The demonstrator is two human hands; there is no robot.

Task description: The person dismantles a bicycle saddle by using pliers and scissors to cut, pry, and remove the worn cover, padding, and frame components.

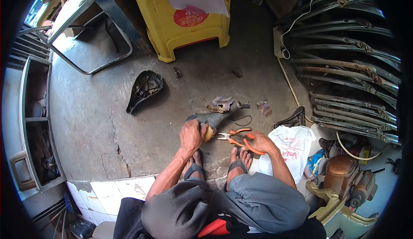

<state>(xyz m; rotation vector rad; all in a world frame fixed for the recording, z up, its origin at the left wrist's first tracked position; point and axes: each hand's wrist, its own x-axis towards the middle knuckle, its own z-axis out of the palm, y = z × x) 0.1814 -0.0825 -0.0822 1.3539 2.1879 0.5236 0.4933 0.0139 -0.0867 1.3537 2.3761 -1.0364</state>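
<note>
Dark saddle [221, 117] on floor, just beyond pliers [227, 136]. Left hand [192, 134] curled firmly round foam [209, 134] end; right hand [261, 142], right of pliers, at orange handles [254, 148], closure unclear. Saddle likely light, foam soft; hold broad end.

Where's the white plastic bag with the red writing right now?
In the head view, the white plastic bag lies right of centre on the person's right side, just beyond the right hand and beside a blue packet.
</note>
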